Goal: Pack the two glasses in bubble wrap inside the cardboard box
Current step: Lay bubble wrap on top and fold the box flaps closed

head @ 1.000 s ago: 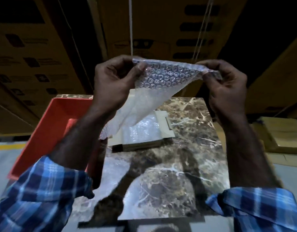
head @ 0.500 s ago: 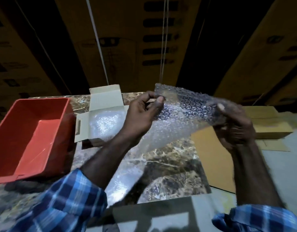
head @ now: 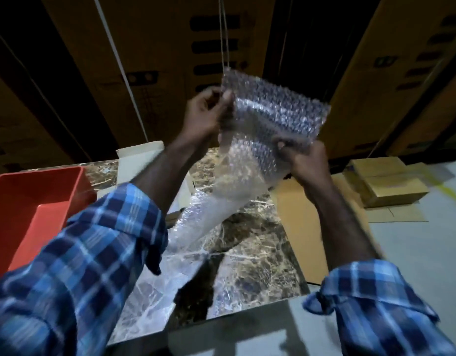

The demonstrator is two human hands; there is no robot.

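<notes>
Bubble wrap (head: 270, 116), clear and knobbly, hangs pinched between left hand (head: 204, 116) and right hand (head: 307, 156).

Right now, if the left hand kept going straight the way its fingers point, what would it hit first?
The left hand points right, into the bubble wrap it already pinches; past that sheet nothing else shows, though depth is hard to judge.

Dim overall; glare on the marble tabletop (head: 250, 255); motion blur on the sleeves (head: 75, 276) and bubble wrap (head: 273, 116); wide-angle bending at edges.
</notes>
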